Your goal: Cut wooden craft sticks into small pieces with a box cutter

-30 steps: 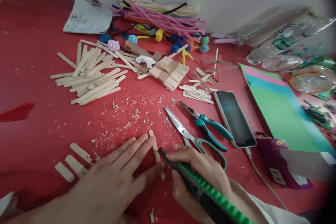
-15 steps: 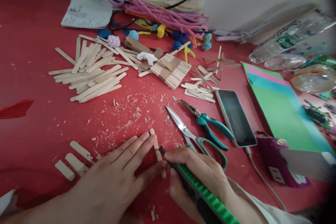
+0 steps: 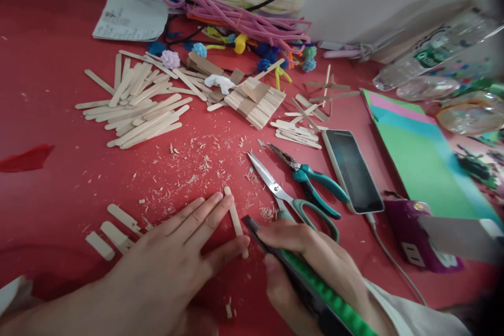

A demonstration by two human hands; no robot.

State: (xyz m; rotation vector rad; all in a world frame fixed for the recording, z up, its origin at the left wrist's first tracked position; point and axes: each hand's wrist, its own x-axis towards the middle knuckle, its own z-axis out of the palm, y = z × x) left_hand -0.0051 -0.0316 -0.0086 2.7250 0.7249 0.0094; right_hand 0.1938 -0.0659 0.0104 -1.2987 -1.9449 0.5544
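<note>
My left hand (image 3: 177, 257) lies flat on the red table (image 3: 51, 94), fingers stretched out. Its index finger and thumb press against a wooden craft stick (image 3: 235, 218) and pin it down. My right hand (image 3: 311, 262) is closed round a green and black utility knife (image 3: 311, 286). The knife's tip sits just right of the stick, close to my left thumb. Wood shavings (image 3: 197, 168) are scattered in front of my fingers. Three short cut stick pieces (image 3: 112, 231) lie to the left of my left hand.
Scissors (image 3: 283, 199) and teal-handled pliers (image 3: 309, 178) lie right of the stick, beside a phone (image 3: 352, 170) on a cable. A pile of craft sticks (image 3: 134, 107), a glued stick panel (image 3: 255, 101), pipe cleaners (image 3: 244, 21), coloured paper (image 3: 417, 152) and plastic bottles (image 3: 433, 58) lie beyond.
The knife has drawn back slightly to the right, away from the stick, so more of the stick shows. My left hand holds the stick in the same place.
</note>
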